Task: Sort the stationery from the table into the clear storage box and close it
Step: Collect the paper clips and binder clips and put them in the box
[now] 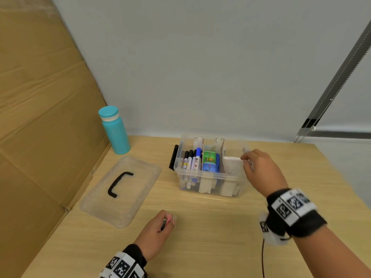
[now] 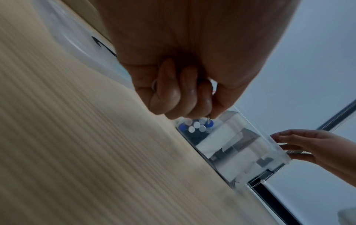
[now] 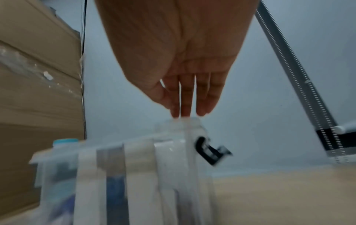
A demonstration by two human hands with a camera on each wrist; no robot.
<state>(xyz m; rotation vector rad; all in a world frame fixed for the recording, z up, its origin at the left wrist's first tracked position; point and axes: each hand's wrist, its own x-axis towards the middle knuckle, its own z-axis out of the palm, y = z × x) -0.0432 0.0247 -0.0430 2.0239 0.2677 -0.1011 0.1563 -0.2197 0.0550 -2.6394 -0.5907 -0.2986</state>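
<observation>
The clear storage box (image 1: 210, 180) stands open at the table's middle, with markers (image 1: 190, 160) in its left compartment and a green and blue item (image 1: 209, 161) beside them. My left hand (image 1: 170, 220) rests on the table near the front and grips small clips (image 1: 174, 217): a silver paper clip, a pink one and something black. Its curled fingers (image 2: 173, 97) show in the left wrist view. My right hand (image 1: 246, 159) is at the box's right end, straight fingers (image 3: 185, 100) touching the rim of the box (image 3: 173, 159) above a black latch (image 3: 210, 150). The lid (image 1: 138, 177) lies left of the box.
A teal bottle (image 1: 115, 131) stands at the back left beside a cardboard wall (image 1: 40, 117). The lid has a black handle (image 1: 118, 183). A black cable (image 1: 263, 257) runs off the front edge under my right wrist. The table ends at the right.
</observation>
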